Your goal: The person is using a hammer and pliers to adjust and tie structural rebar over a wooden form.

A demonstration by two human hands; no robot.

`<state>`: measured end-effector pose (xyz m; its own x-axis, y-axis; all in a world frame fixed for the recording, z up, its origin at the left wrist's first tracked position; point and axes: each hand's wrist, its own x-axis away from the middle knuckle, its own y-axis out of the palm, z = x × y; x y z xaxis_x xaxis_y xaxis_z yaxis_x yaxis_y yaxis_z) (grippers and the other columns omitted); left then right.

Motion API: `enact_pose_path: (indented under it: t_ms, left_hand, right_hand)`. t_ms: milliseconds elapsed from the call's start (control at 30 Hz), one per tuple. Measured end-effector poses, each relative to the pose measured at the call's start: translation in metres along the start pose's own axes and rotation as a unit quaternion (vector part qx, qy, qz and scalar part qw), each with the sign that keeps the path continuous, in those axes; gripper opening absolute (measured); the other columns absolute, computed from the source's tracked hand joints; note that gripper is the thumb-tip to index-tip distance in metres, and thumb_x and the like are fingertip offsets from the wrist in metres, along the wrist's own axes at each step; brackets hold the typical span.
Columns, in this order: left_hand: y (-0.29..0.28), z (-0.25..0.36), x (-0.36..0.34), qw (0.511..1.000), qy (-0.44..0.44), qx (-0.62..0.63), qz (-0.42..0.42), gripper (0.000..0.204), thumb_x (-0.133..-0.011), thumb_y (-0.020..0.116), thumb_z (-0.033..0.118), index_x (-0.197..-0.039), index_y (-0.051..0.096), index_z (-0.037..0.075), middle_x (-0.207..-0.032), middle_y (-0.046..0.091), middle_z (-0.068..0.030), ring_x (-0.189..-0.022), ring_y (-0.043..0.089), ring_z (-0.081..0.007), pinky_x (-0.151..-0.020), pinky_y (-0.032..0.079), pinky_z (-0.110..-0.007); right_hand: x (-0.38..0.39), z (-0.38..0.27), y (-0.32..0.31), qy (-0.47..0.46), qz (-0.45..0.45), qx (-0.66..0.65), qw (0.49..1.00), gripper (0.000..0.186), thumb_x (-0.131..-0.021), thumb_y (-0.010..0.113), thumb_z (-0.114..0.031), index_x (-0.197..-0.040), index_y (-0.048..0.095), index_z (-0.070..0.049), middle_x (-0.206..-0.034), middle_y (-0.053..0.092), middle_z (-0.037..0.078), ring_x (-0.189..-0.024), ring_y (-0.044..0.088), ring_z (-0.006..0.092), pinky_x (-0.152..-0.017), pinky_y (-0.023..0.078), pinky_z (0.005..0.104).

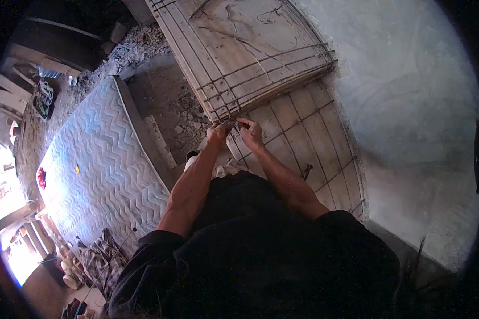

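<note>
Both hands meet at the near corner of a raised plywood form (271, 74) carrying a grid of rebar (213, 90). My left hand (218, 133) has its fingers closed at the bar ends. Just right of it, my right hand (250, 131) is closed, thumb and fingers pressed together at the same edge. What either grips is too small to make out. Below the edge lies a lower panel (298, 143) crossed by thin bars, with a small dark metal tool (306, 171), its type unclear, resting right of my right forearm.
A quilted mattress (96, 154) lies at left, rubble (186, 119) between it and the form. A dark crate of items (43, 100) sits far left. A plastered concrete wall (410, 117) rises at right. Crumpled cloth (98, 258) and planks (40, 236) are at lower left.
</note>
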<state>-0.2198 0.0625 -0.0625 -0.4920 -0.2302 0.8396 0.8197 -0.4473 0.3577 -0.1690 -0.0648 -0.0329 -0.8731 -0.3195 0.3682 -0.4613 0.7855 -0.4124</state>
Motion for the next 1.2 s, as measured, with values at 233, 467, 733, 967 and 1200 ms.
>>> enact_pose_path:
  t_ms: [233,467,733,967,1200]
  left_hand:
    - [0.009,-0.002,0.011,0.999,-0.009,-0.005,-0.039,0.008,-0.076,0.059,0.000,-0.084,0.059,-0.003,-0.084,0.059,-0.0105,-0.073,0.057,-0.0197,-0.066,0.048,-0.029]
    - [-0.066,-0.032,-0.070,0.934,0.178,-0.247,-0.190,0.011,-0.086,0.051,0.011,-0.086,0.050,0.000,-0.081,0.050,-0.0058,-0.078,0.048,-0.0191,-0.080,0.042,-0.035]
    - [-0.067,-0.039,-0.079,0.918,0.252,-0.245,-0.184,0.021,-0.084,0.058,0.019,-0.079,0.058,-0.001,-0.075,0.057,-0.0029,-0.070,0.052,-0.0122,-0.060,0.042,-0.028]
    - [-0.007,-0.014,-0.025,0.987,0.008,-0.112,-0.115,0.029,-0.088,0.052,0.012,-0.108,0.047,-0.007,-0.106,0.051,-0.0124,-0.085,0.051,-0.0192,-0.084,0.044,-0.028]
    - [-0.011,-0.013,-0.015,1.000,0.007,0.003,-0.027,0.019,-0.084,0.054,0.005,-0.100,0.057,-0.006,-0.102,0.057,-0.0104,-0.095,0.053,-0.0197,-0.086,0.041,-0.027]
  right_hand:
    - [-0.042,0.049,0.020,0.097,0.035,-0.096,0.990,0.030,-0.069,0.050,-0.001,-0.097,0.062,0.001,-0.081,0.063,0.007,-0.068,0.056,0.0125,-0.061,0.045,0.0248]
    - [-0.035,0.011,0.024,0.079,0.030,-0.089,0.992,0.031,-0.064,0.052,-0.003,-0.092,0.063,0.001,-0.069,0.060,0.004,-0.054,0.051,0.0111,-0.049,0.041,0.0246]
    - [-0.036,0.020,0.024,0.087,0.024,-0.239,0.967,0.027,-0.061,0.050,0.000,-0.083,0.067,0.000,-0.070,0.061,0.002,-0.059,0.052,0.0096,-0.053,0.041,0.0233]
    - [-0.044,0.046,0.009,0.001,-0.005,-0.218,0.976,0.027,-0.065,0.049,0.002,-0.086,0.067,0.000,-0.076,0.062,0.002,-0.061,0.052,0.0097,-0.055,0.042,0.0240]
    - [-0.022,0.002,-0.013,0.025,-0.140,-0.076,0.987,0.023,-0.073,0.061,-0.010,-0.094,0.064,-0.001,-0.084,0.063,0.006,-0.076,0.058,0.0143,-0.068,0.047,0.0268]
